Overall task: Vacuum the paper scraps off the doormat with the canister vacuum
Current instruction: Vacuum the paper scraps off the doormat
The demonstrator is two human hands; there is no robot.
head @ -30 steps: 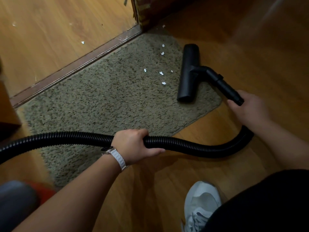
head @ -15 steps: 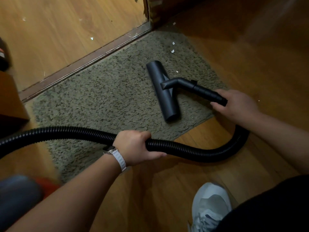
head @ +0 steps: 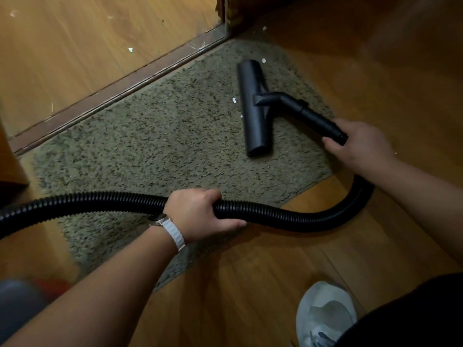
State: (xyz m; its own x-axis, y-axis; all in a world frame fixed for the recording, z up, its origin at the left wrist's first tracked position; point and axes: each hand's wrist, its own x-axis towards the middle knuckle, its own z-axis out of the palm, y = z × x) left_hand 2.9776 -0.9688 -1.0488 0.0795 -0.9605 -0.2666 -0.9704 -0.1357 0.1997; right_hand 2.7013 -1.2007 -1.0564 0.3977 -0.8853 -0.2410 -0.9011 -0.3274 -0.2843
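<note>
A shaggy olive doormat point(head: 155, 146) lies along a door threshold. The black floor nozzle point(head: 254, 108) rests flat on the mat's right part. My right hand point(head: 360, 144) grips the black wand point(head: 315, 118) just behind the nozzle. My left hand point(head: 200, 214), with a white watch strap on its wrist, grips the ribbed black hose point(head: 288, 219), which curves from the left edge round to the wand. A white paper scrap point(head: 234, 100) lies just left of the nozzle, and another paper scrap point(head: 263, 60) by its far end.
A brown threshold strip point(head: 120, 88) borders the mat's far side, with lighter wood floor and a scrap point(head: 130, 49) beyond it. A door frame post point(head: 233, 11) stands at top centre. A white sneaker point(head: 325, 314) stands at bottom right. A blurred grey and red object point(head: 22, 304) sits bottom left.
The nozzle swept left across the scraps on the mat, then slid back right and away from me. Most scraps in that patch are gone. My left hand kept its grip on the hose.
</note>
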